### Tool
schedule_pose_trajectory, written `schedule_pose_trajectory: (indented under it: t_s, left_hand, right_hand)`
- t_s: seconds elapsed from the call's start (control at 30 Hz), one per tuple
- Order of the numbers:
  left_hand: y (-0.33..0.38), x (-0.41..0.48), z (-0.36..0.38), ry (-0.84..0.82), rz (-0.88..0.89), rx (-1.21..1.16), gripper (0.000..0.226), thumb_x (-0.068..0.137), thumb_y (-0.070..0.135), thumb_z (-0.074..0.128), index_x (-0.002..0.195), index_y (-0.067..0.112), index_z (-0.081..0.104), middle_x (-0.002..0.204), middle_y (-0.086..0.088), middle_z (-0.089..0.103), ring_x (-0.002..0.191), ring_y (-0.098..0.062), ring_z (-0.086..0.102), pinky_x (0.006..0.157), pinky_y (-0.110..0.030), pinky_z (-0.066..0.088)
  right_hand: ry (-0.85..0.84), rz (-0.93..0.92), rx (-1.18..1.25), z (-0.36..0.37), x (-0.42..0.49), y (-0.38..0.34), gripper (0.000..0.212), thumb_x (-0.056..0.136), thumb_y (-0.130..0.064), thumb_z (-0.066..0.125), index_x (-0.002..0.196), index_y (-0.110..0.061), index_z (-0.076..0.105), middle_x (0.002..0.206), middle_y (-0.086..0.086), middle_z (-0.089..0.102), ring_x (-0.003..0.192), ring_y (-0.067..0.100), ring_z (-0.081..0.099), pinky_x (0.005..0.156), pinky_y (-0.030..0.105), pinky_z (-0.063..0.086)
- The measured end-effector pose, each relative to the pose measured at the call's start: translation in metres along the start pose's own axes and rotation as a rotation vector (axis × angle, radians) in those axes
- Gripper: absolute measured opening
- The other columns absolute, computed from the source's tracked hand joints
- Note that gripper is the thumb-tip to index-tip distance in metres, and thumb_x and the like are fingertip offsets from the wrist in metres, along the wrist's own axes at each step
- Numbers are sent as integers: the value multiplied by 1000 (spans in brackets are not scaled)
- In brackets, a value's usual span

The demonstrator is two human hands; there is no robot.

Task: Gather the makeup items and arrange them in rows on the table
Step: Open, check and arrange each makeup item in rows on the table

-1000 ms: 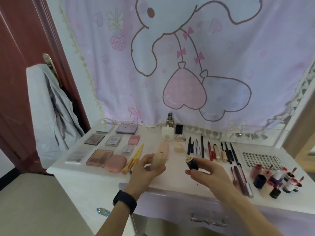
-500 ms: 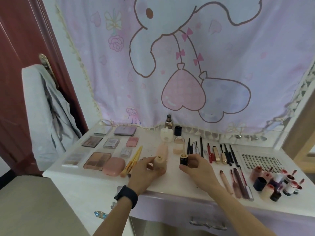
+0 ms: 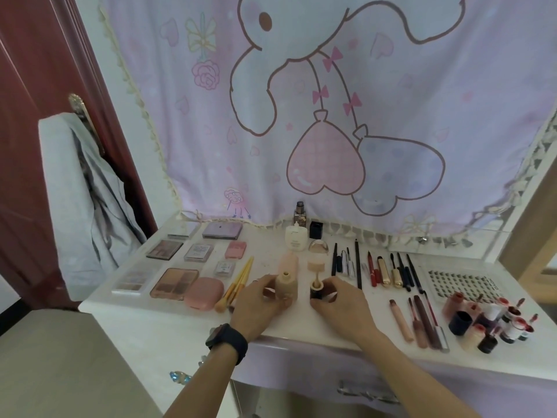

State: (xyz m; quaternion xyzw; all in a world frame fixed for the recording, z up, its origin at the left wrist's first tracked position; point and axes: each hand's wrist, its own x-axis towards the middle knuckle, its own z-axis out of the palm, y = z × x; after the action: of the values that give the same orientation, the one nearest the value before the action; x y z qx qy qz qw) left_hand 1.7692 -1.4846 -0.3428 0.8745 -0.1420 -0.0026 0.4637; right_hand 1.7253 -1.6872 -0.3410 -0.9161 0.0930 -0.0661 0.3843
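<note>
My left hand grips a beige foundation bottle standing upright on the white table, its neck uncapped. Just to its right, my right hand holds a small dark cap with a beige top on the tabletop. A pink tube and a small beige jar stand directly behind them. Palettes lie in rows at the left, brushes beside my left hand, and pencils and liners in a row to the right.
Bottles stand at the back under the hanging pink cloth. Lip products and a cluster of small pots fill the right front. A lash tray lies at the right. A grey garment hangs on the door, left.
Both hands have come down from in front of the table onto its surface. The bottle and the cap now rest on the tabletop side by side.
</note>
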Motion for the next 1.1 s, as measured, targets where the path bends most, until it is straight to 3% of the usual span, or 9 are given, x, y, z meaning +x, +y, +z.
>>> schedule_pose_trajectory:
  t_s: [0.13,0.33,0.5,0.83,0.97,1.1]
  left_hand:
    - [0,0,-1,-18,-9,-17,40,85,31,76,123,28,63,110,15,67,99,-3,61,88,-25,51]
    - [0,1,-1,-17,-14,-20,36,85,33,77,118,34,62,106,17,68,94,0,61,74,-10,43]
    - [2,0,0,-15,-27,-14,37,83,32,78,116,34,61,105,17,67,95,-3,62,79,-17,48]
    - [9,-4,-1,-13,-60,8,47,83,30,77,126,30,58,110,16,66,97,3,59,78,-13,45]
    - [12,-6,-2,-19,-70,3,50,83,24,76,128,27,56,113,12,67,97,-3,62,86,-28,55]
    - [12,-9,-11,-13,-50,50,60,81,17,77,134,28,51,116,12,63,96,-4,62,86,-27,55]
  right_hand:
    - [-22,9,-46,0,0,1,28,84,-38,74,106,-26,64,99,-10,69,93,12,64,83,30,52]
    - [-42,14,-57,-2,1,-1,29,83,-39,72,107,-25,62,99,-9,68,92,12,63,82,29,51]
    - [-60,10,-94,-3,3,-3,36,83,-39,74,113,-23,62,104,-6,67,95,14,62,84,29,50]
    - [-76,11,-116,-5,5,-6,40,82,-38,76,116,-20,64,107,-3,68,98,16,63,84,29,50]
    - [-95,14,-124,-7,5,-7,42,82,-39,76,116,-19,63,108,-2,67,98,16,62,88,32,53]
    - [-113,-12,-72,-12,-1,0,55,83,-36,78,132,-22,57,122,-5,63,102,11,61,90,27,50]
